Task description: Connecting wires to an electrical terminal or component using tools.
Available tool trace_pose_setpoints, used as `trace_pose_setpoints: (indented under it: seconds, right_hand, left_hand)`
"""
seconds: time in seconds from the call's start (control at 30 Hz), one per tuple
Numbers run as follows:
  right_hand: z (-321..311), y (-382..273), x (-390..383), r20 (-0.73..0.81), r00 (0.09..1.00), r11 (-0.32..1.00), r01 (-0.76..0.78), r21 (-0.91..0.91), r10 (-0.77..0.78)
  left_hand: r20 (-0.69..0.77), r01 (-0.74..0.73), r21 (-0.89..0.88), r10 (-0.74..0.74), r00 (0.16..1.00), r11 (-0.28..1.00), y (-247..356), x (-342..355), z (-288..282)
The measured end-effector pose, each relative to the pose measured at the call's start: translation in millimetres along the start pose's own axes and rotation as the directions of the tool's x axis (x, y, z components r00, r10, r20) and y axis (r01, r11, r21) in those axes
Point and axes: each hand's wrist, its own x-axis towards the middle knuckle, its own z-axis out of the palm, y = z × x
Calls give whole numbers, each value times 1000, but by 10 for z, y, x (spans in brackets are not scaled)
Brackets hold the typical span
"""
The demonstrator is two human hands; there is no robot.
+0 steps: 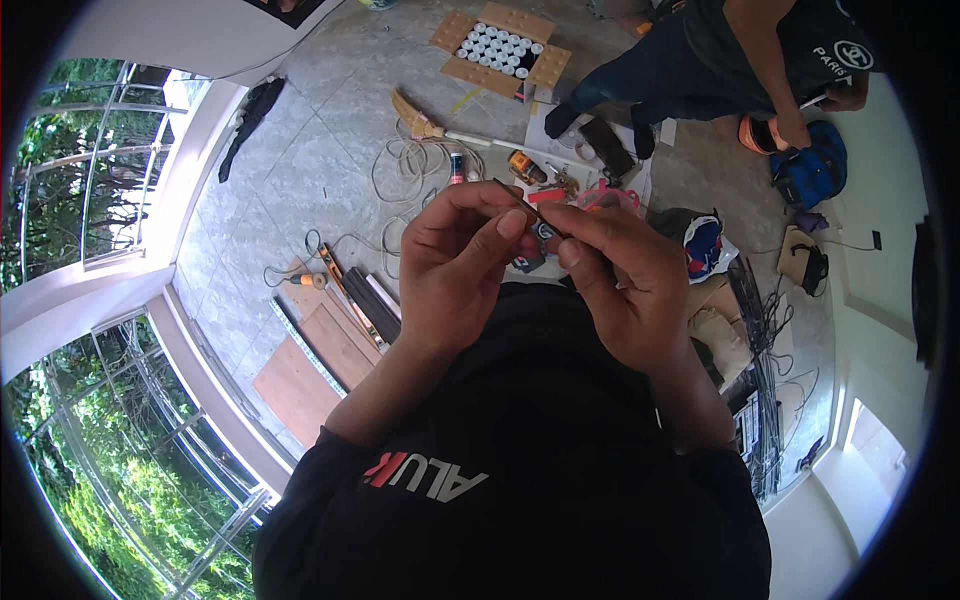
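Both hands met in front of the person's chest: the left hand (455, 255) and the right hand (625, 280) were each closed in a pinch on a thin dark rod (530, 208), held slanted between the fingertips. Far below on the floor lay a broom (425, 122), coiled cable (410, 165) and an open carton of white tubes (500, 50).

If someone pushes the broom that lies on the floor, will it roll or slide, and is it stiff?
The broom would probably slide or pivot rather than roll, since its flared bristle head lies flat on the floor. Its straight pale handle looks stiff; the bristles likely bend. It seems light for its length.
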Motion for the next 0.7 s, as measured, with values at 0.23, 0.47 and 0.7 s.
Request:
trace_pose_setpoints:
  seconds: [0.23, 0.47, 0.7]
  right_hand:
    - [-32, 26, -30, 24, 994, 986, -109, 128, 107]
    - [-58, 44, -48, 36, 993, 977, -121, 173, 117]
    - [-98, 10, -68, 89, 974, 946, -224, 234, 209]
  left_hand:
    - [12, -47, 80, 47, 999, 996, -2, -3, 31]
    - [14, -64, 85, 63, 998, 994, -2, 10, 58]
    - [53, -100, 142, 93, 994, 985, 9, 27, 76]
